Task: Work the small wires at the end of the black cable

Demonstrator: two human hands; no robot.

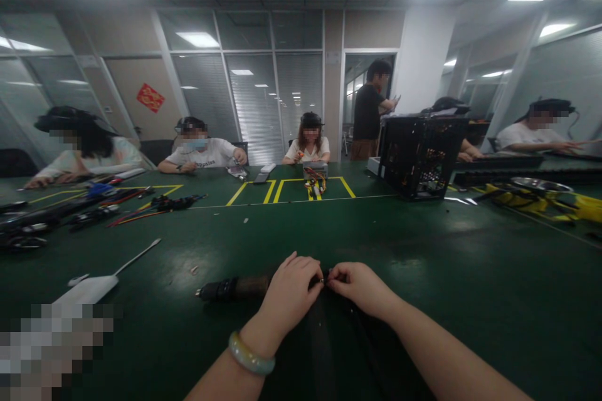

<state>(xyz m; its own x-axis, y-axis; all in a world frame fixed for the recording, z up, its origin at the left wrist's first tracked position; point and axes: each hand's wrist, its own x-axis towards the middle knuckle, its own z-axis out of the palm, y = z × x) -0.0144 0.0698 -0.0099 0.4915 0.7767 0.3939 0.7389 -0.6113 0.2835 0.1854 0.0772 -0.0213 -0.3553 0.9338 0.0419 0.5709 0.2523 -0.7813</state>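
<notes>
Left hand (292,283), pale-green bracelet (251,356) at wrist: thumb and forefinger drawn together on a small part (323,280), too small to identify; right hand (361,287): fingertips pinched at the same part, facing the left; dark cylindrical tool (235,288): lying on green table (226,351), running behind the left hand; pale thin-shafted implement (96,288): well apart, at left

On the right, a hand can pass over the green table (465,285); at far right the black case (416,156) obstructs, at left the dark cylindrical tool (232,289).
</notes>
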